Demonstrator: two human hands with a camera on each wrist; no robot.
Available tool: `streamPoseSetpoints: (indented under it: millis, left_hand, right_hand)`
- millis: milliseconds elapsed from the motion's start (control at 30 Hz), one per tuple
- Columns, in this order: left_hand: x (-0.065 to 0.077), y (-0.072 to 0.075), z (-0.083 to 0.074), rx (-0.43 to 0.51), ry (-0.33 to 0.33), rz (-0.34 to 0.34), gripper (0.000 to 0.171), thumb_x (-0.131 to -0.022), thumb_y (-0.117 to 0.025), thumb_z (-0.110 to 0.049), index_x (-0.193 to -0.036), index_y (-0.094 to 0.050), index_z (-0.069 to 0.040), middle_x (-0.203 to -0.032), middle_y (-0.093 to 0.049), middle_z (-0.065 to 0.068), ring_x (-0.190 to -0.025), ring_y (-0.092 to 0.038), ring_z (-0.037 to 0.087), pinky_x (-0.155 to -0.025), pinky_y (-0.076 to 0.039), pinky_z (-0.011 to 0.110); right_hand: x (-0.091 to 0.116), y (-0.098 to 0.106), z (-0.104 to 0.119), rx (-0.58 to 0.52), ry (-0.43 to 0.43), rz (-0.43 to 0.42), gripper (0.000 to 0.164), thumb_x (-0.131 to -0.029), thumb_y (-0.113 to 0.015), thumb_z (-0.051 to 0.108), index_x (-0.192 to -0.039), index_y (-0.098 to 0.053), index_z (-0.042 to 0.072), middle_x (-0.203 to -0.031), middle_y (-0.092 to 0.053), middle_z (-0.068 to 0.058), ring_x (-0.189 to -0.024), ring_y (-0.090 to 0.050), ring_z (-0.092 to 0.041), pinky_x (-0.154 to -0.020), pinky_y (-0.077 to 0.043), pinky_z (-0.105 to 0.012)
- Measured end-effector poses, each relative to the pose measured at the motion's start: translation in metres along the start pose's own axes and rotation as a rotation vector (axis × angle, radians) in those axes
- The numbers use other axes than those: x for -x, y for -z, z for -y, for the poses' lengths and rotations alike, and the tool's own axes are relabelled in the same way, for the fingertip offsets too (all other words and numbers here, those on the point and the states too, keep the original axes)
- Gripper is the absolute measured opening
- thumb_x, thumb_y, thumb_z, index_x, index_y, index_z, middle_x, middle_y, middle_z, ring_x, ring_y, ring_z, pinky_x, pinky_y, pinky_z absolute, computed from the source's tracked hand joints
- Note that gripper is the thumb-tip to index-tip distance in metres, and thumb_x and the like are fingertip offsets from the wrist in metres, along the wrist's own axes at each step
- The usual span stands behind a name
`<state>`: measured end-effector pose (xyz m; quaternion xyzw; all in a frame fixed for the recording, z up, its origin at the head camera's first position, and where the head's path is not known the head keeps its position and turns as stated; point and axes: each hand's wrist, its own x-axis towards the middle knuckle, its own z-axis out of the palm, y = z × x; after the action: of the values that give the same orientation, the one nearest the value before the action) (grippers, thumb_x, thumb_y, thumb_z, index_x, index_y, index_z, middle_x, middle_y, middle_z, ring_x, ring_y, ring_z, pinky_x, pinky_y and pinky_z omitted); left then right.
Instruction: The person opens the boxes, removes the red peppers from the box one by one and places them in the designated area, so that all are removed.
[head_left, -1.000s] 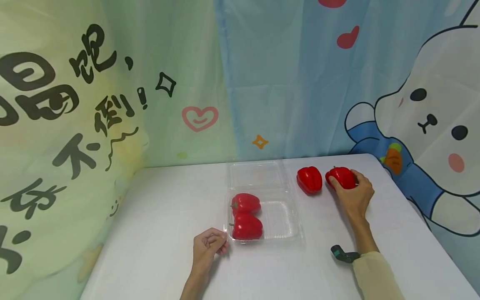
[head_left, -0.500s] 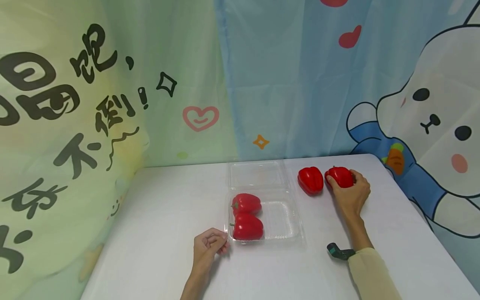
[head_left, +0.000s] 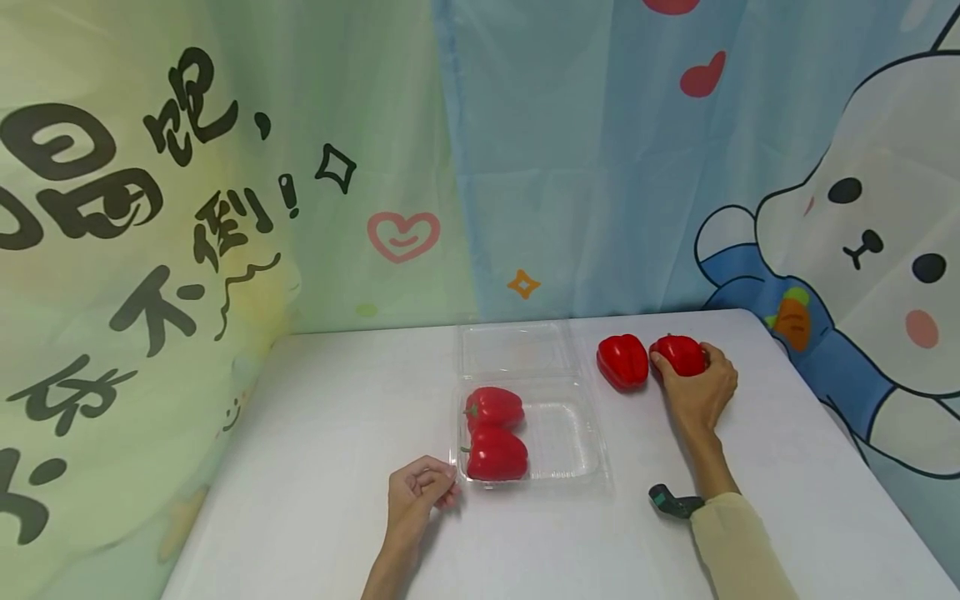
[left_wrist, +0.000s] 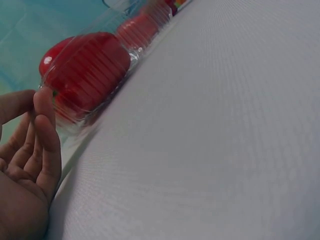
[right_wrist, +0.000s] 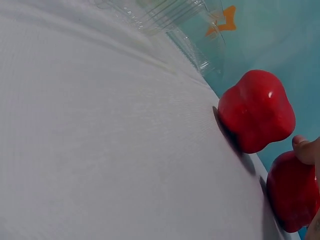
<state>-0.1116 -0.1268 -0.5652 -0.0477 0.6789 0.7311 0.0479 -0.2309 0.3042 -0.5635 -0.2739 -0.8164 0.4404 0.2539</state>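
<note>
1. The held pepper (head_left: 681, 354) is gripped by the right hand (head_left: 702, 392) at the far right of the bench (head_left: 337, 408); the thumb is set against its left side and the fingers are curled round its right. Whether it is borne by the bench cannot be told.
2. The loose pepper (head_left: 622, 362) is seen on the bench just left of the held pepper, with a narrow gap between them; its lobed end is shown in the right wrist view.
3. The clear box (head_left: 566, 437) is set on the bench left of the loose pepper, with its lid (head_left: 513, 350) laid open on the far side.
4. Two peppers are held in the left half of the box, one behind the other: the far pepper (head_left: 495, 407) and the near pepper (head_left: 497, 455), which are touched together. Their stems are turned left.
5. The near left corner of the box is pinched between thumb and forefinger by the left hand (head_left: 420, 492); the other fingers are bent.
6. The right forearm is covered by a beige sleeve (head_left: 738, 542), and a dark device (head_left: 675, 502) is worn at that wrist.
7. The bench is backed by a cloth (head_left: 525, 208) on which writing, hearts and a rabbit are printed.
</note>
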Motion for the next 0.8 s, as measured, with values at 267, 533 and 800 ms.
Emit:
streamPoseSetpoints:
  millis: [267, 533, 800]
  left_hand:
    - [0.0011, -0.0003, -0.0018, 0.003, -0.004, 0.001, 0.011, -0.097, -0.074, -0.001, -0.098, -0.07, 0.009, -0.076, -0.078, 0.007, -0.062, -0.068, 0.01, -0.06, -0.056, 0.019]
    - [0.0012, -0.0006, -0.0022, -0.021, -0.017, 0.005, 0.011, -0.098, -0.074, -0.003, -0.099, -0.071, 0.008, -0.077, -0.078, 0.005, -0.063, -0.069, 0.008, -0.06, -0.056, 0.018]
    - [0.0001, 0.0007, -0.0003, -0.02, -0.019, 0.009, 0.009, -0.098, -0.073, -0.002, -0.098, -0.071, 0.007, -0.077, -0.078, 0.006, -0.063, -0.069, 0.008, -0.06, -0.056, 0.018]
  right_hand:
    - [-0.0024, -0.0026, -0.002, -0.005, -0.029, 0.002, 0.085, -0.098, -0.08, 0.041, -0.165, -0.039, 0.007, -0.167, -0.045, -0.021, -0.159, -0.035, -0.036, -0.119, -0.048, -0.068]
    - [-0.0035, -0.0006, 0.0013, -0.001, -0.036, 0.021, 0.086, -0.099, -0.079, 0.041, -0.166, -0.037, 0.006, -0.167, -0.043, -0.022, -0.159, -0.034, -0.037, -0.119, -0.048, -0.068]
    - [-0.0019, 0.001, 0.004, 0.001, -0.055, 0.03, 0.087, -0.099, -0.079, 0.04, -0.166, -0.036, 0.006, -0.169, -0.042, -0.022, -0.16, -0.033, -0.037, -0.12, -0.047, -0.068]
